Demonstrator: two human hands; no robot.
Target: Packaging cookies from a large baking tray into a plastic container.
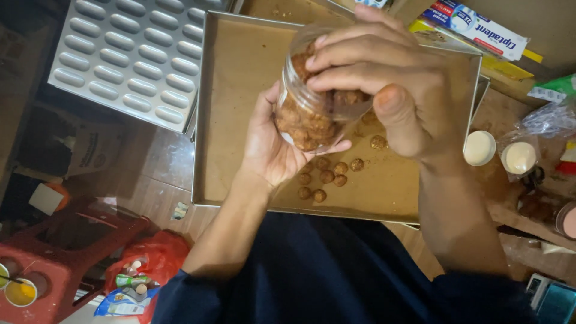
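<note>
**A:** What's the setting?

**B:** A dim wooden worktop (150,162), cluttered, seen from above. The biggest thing on it is a square metal baking tray (200,120) lined with brown paper. Left of the tray lies a grey mould pan (132,54) with rows of oblong hollows. Right of the tray stand two small white lids (480,147), and beyond its far right corner a long toothpaste box (474,24). A red plastic stool (66,252) sits lower down, left of the tray.

**B:** Over the tray, the left hand (270,144) cradles a clear plastic jar (306,114), tilted on its side, its fingers curled loosely under the jar's wall. The jar is nearly full of small brown round cookies.

**A:** And the other hand?

**B:** The right hand (384,90) covers the jar's mouth, fingers bent over the opening and thumb pressed at the rim; whether it pinches a cookie I cannot tell.

**A:** What's left on the tray?

**B:** About ten loose cookies (327,174), clustered just under the jar.

**A:** So which step?

**B:** Filling the jar, I'd judge, nearly done. The next move calls for freeing the right hand and picking up the loose ones.
</note>
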